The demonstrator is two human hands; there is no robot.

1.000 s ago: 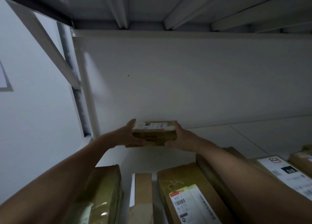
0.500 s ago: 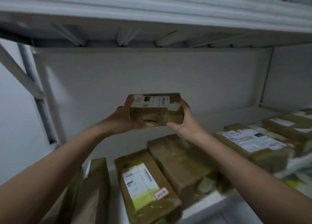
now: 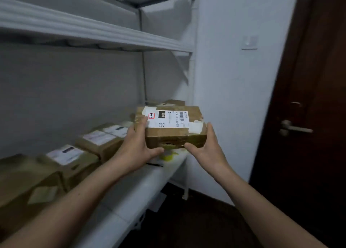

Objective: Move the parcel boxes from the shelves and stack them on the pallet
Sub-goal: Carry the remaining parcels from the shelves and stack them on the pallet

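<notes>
A small brown parcel box (image 3: 174,133) with a white shipping label on top is held in the air, above the right end of the white shelf (image 3: 134,189). My left hand (image 3: 137,146) grips its left side, thumb under the front edge and fingers on top. My right hand (image 3: 207,148) grips its right side the same way. Several more taped parcel boxes (image 3: 93,141) lie in a row on the shelf to the left. No pallet is in view.
A white upper shelf (image 3: 93,30) runs overhead. A white wall with a light switch (image 3: 250,42) stands to the right of the rack, then a dark wooden door with a lever handle (image 3: 294,129). The dark floor (image 3: 196,225) shows below.
I have pulled the parcel out of the shelf bay and turned to the right. The box now sits at the rack's right end, and the wall and door have come into view.
</notes>
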